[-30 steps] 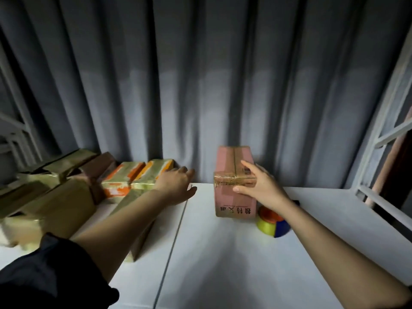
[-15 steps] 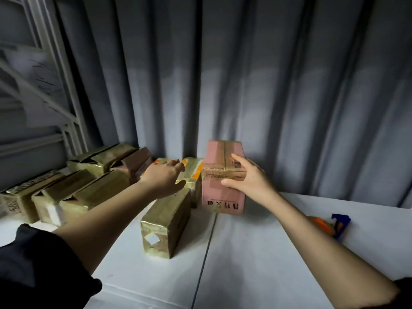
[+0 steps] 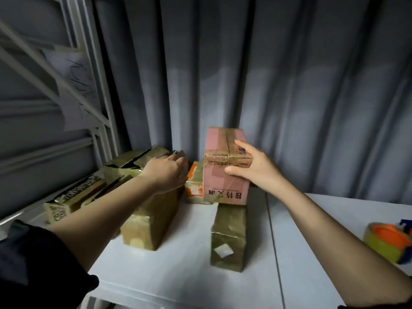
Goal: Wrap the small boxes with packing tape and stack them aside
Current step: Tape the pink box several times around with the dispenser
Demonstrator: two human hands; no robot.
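A pink taped box (image 3: 223, 175) is held by my right hand (image 3: 256, 168), thumb on its front face and fingers over its top. It is over the far end of a gold-wrapped box (image 3: 229, 239) lying on the white table (image 3: 189, 275); I cannot tell if they touch. My left hand (image 3: 165, 175) reaches over another gold-wrapped box (image 3: 151, 219) toward the boxes at the back left, fingers extended; whether it touches one is hidden. An orange-and-gold box (image 3: 194, 186) stands behind, between the two hands.
Several gold-wrapped boxes (image 3: 89, 192) lie in a row at the back left. A tape roll with an orange core (image 3: 388, 241) sits at the right table edge. A grey curtain (image 3: 267, 85) hangs behind, and a white metal frame (image 3: 93, 85) stands at the left.
The view swung left. My right hand carried the pink box leftward, over the gold box. My left hand reached farther toward the back-left boxes.
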